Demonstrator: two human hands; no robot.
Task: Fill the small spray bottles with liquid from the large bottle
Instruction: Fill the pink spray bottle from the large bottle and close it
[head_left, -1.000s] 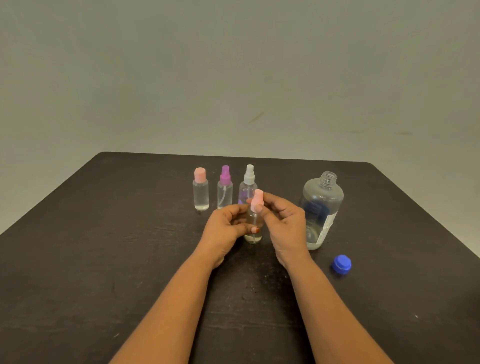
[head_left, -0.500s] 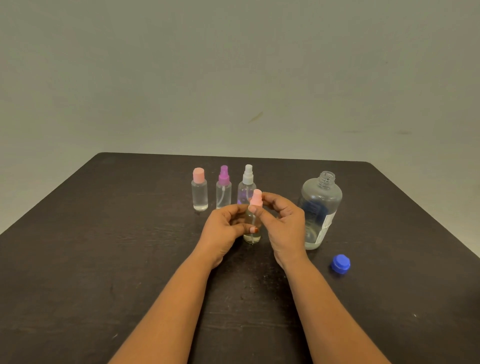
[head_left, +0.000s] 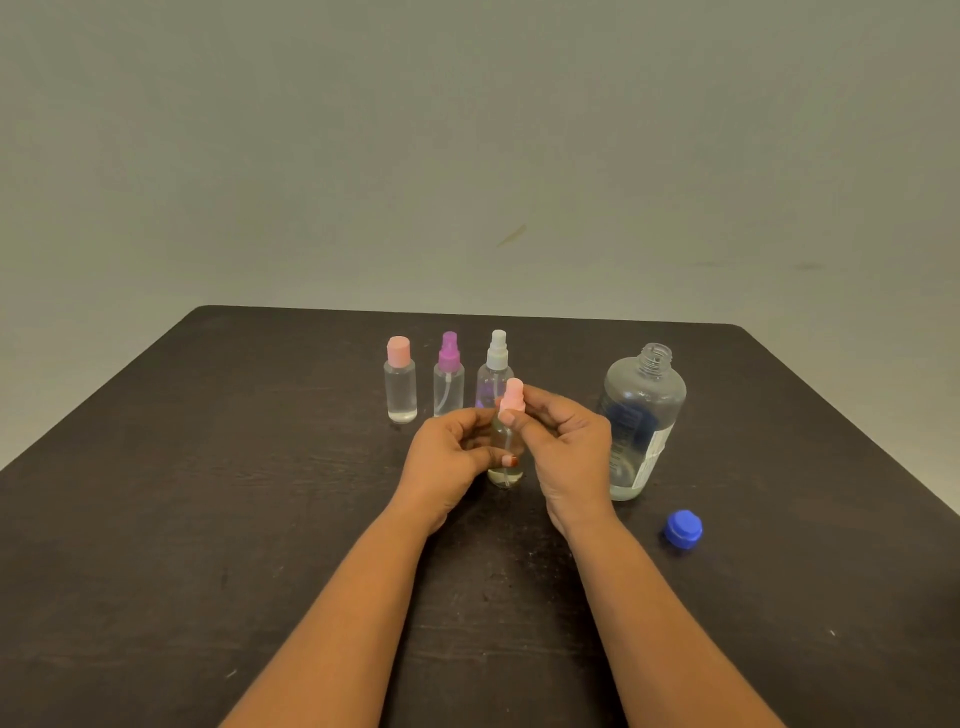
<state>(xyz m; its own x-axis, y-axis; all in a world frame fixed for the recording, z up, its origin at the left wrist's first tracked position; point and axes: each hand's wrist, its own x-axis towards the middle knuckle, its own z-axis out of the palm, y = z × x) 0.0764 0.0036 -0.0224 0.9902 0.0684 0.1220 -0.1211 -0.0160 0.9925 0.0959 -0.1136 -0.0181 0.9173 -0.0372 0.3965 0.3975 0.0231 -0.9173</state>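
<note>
A small clear spray bottle (head_left: 505, 470) with a pink spray top (head_left: 512, 397) stands upright on the dark table (head_left: 208, 519), holding liquid. My left hand (head_left: 447, 462) grips its body. My right hand (head_left: 563, 447) pinches the pink top between thumb and fingers. Just to the right stands the large clear bottle (head_left: 641, 421), uncapped, with a little liquid at its bottom. Its blue cap (head_left: 683, 529) lies on the table in front of it.
Behind my hands is a row of three small filled bottles: a pink-capped bottle (head_left: 400, 382), a purple-topped spray bottle (head_left: 449, 376) and a white-topped spray bottle (head_left: 496, 371). A plain wall rises beyond the table's far edge.
Both hands stay on the pink-topped bottle in the same spot; my right fingers shift slightly round the top.
</note>
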